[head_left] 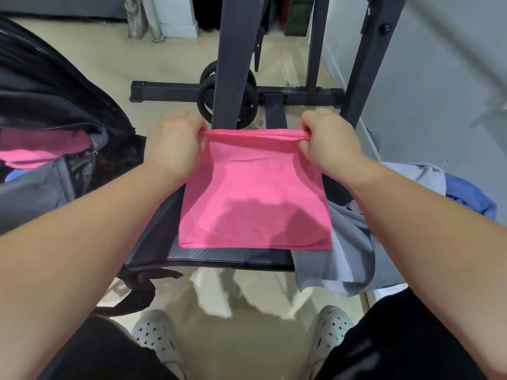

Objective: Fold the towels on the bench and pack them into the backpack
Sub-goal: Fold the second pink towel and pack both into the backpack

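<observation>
At nine o'clock an open backpack (55, 119) holds a pink cloth (41, 149). At eleven o'clock the left hand (175, 144) has its grip pinched on the far left corner of a pink towel (252, 193). The towel lies at centre on the black bench (164, 237), far edge lifted. At one o'clock the right hand (329, 141) pinches the far right corner. At four o'clock a grey towel (343, 256) hangs over the bench edge, with a blue towel (472, 198) at three o'clock.
</observation>
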`<state>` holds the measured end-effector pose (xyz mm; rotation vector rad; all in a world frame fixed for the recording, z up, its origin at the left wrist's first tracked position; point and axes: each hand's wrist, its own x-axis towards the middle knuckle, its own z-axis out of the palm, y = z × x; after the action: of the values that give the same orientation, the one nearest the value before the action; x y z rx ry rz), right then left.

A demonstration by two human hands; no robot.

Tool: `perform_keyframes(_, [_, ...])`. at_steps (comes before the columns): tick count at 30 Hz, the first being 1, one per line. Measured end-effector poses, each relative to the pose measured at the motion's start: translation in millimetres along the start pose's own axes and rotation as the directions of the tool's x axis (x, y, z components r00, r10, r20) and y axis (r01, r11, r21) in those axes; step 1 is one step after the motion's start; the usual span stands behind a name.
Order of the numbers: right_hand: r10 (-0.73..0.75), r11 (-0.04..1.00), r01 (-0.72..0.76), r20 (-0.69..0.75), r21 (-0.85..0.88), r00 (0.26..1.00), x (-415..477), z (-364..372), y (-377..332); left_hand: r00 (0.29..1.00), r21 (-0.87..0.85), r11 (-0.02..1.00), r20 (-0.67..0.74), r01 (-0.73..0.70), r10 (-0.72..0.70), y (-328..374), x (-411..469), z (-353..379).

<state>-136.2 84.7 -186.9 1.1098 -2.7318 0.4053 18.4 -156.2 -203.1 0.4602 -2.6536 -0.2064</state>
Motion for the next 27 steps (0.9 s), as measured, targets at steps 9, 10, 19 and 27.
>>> perform_keyframes(9, [-0.175, 0.984, 0.171, 0.128, 0.047, 0.976, -108, -1, -2, 0.986, -0.111, 0.984, 0.074, -0.141, 0.15, -3, -107, -16])
perform_keyframes(10, [-0.185, 0.982, 0.181, 0.139, 0.046, 0.973, -116, 2, -3, 0.985, -0.111, 0.983, 0.081, -0.143, 0.153, -2, -116, -15])
perform_keyframes(19, [-0.218, 0.976, 0.214, 0.136, 0.043, 0.967, -155, 24, -6, 0.97, -0.094, 0.988, 0.197, -0.124, 0.14, -1, -158, -8])
perform_keyframes(27, [-0.015, 1.0, 0.018, 0.301, -0.007, 0.954, -160, 24, -19, 0.942, -0.009, 0.981, 0.278, -0.195, 0.19, -6, -171, -9])
